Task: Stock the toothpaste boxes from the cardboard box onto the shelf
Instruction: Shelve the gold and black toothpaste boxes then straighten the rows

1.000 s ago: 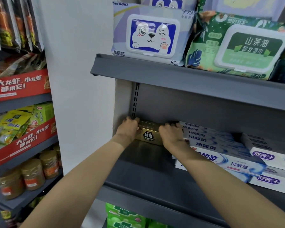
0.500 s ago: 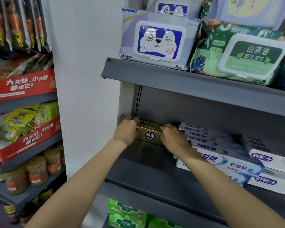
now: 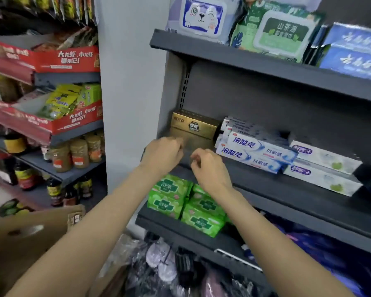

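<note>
Both hands off gold toothpaste box since half a second ago, pulled back toward shelf front edge. Left hand and right hand loosely curled, holding nothing. Box sits at back-left corner, stacked on another gold one, just beside white toothpaste boxes. Placement looks done; likely next: reach cardboard box, lower left. Shelf dark grey; wet wipes above, green packs below.

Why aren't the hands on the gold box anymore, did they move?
Yes. Both hands, left hand and right hand, pulled back from the gold box toward the shelf front edge.
</note>
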A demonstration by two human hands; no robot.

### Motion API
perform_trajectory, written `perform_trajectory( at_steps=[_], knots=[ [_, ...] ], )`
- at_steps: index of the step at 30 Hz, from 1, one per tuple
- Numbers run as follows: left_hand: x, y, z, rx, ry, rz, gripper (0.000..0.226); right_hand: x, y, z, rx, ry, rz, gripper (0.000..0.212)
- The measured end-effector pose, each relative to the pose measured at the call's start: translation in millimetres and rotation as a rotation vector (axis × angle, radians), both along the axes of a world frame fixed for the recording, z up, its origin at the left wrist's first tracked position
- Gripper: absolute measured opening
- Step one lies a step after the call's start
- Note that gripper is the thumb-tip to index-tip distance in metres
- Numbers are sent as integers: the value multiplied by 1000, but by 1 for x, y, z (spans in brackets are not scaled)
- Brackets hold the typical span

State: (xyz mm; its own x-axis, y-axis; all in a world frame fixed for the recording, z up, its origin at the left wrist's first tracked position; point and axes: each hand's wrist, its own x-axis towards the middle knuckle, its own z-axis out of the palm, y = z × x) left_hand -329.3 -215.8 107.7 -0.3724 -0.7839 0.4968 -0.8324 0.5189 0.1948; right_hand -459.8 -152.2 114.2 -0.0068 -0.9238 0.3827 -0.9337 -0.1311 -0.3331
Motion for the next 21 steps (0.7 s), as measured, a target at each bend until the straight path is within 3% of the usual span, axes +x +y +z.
perform_trajectory(
  at_steps=[11,21],
  knots=[
    [132,152,-96,331,-99,301,23,125,107,-92,278,-17,214,27],
    [286,148,-183,659,-95,380,24,267,100,-182,520,-79,184,28]
  ],
)
